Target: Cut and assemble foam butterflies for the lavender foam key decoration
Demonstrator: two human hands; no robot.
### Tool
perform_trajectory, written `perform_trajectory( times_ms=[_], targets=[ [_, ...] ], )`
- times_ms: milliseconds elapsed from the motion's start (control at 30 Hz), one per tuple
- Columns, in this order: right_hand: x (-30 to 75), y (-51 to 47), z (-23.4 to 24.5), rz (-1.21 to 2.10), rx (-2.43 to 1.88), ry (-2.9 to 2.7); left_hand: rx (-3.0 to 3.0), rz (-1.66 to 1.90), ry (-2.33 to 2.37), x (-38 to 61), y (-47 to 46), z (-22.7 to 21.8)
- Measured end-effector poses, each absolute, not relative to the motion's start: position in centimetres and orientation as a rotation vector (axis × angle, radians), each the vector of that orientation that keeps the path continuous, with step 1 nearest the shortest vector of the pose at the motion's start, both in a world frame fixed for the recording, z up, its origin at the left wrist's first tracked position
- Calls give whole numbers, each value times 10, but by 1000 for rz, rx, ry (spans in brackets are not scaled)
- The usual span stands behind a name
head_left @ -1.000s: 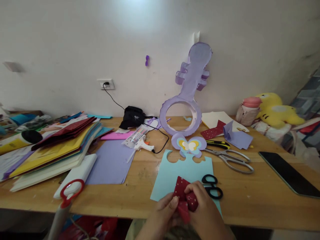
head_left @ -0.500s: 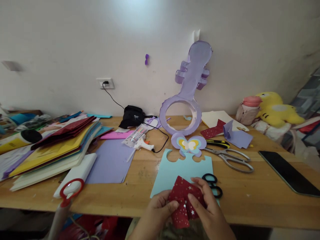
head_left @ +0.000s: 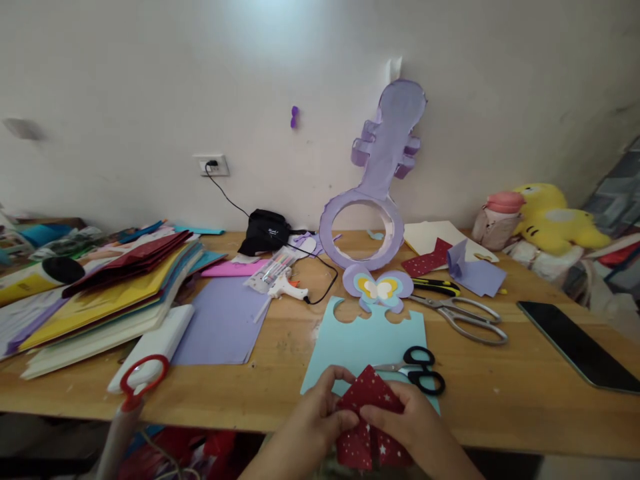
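A dark red paper (head_left: 370, 393) with white and silver stars is held between my hands at the table's front edge, partly folded, with a slit or seam down its lower half. My left hand (head_left: 325, 413) pinches its left side between thumb and fingers. On the other side my right hand (head_left: 400, 417) grips it, thumb pressed near the middle. Just beyond lies a light blue sheet (head_left: 365, 340) with curved cut-outs along its far edge. Black-handled scissors (head_left: 420, 367) rest on that sheet. A layered paper butterfly (head_left: 378, 288) sits at its far edge.
A purple guitar-like shape (head_left: 390, 140) leans on the wall. Large metal scissors (head_left: 465, 317), a yellow-black cutter (head_left: 435, 287) and a phone (head_left: 575, 343) lie right. A corded glue gun (head_left: 287, 287), purple sheets (head_left: 220, 323) and a paper stack (head_left: 125, 293) are left.
The red paper has been turned and its flaps brought closer together. My right hand has moved down, uncovering the scissors' blades.
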State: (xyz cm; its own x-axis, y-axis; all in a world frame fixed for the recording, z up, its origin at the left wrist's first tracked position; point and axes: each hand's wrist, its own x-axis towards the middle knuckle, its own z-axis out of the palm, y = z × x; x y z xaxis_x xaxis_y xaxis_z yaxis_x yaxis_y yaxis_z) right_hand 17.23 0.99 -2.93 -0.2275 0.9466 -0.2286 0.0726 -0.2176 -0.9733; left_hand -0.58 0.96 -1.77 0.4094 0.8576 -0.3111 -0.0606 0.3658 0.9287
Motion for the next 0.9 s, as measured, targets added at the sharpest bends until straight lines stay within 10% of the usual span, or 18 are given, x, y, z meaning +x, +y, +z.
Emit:
perform_trajectory(
  times_ms=[900],
  targets=[
    [165, 7, -32, 1529, -1192, -1159, 1105, 769, 1018, 4, 2, -20]
  ],
)
